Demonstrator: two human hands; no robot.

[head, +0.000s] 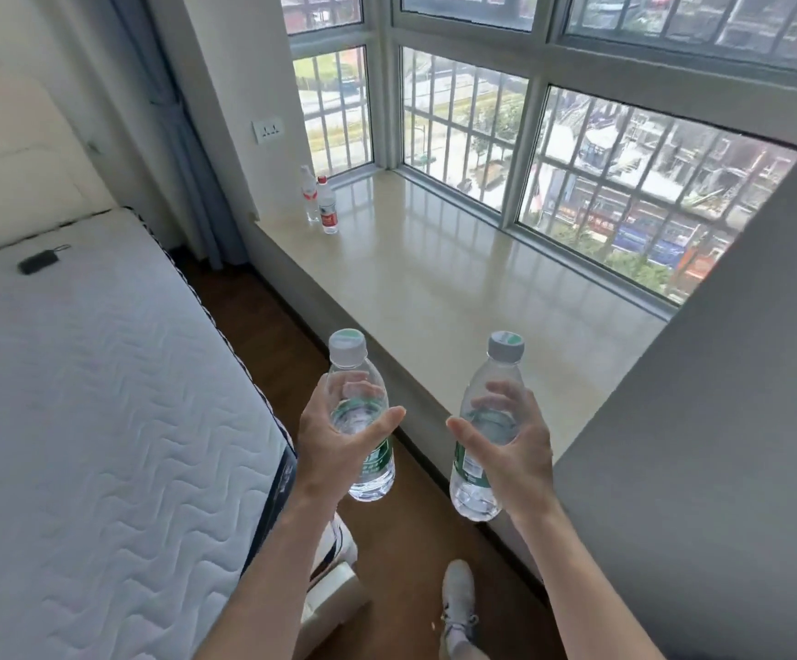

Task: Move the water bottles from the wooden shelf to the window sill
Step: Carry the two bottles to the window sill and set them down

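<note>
Bare arms and pale shoes, seen from the wearer's own head.

The left forearm (282, 564) and the right forearm (591, 578) are uncovered along all the length that shows, from the lower edge up to the wrists, and the left hand (339, 435) and right hand (506, 445) are bare as well, with slim fingers. Lower down is a laced shoe (458, 593), a whitish-grey trainer with a rounded toe and pale laces; pale grey cloth, sock or hem, shows at its ankle. A second shoe (341, 540), white with dark stripes on its side, is mostly hidden behind the left forearm, so its make cannot be told.
</note>
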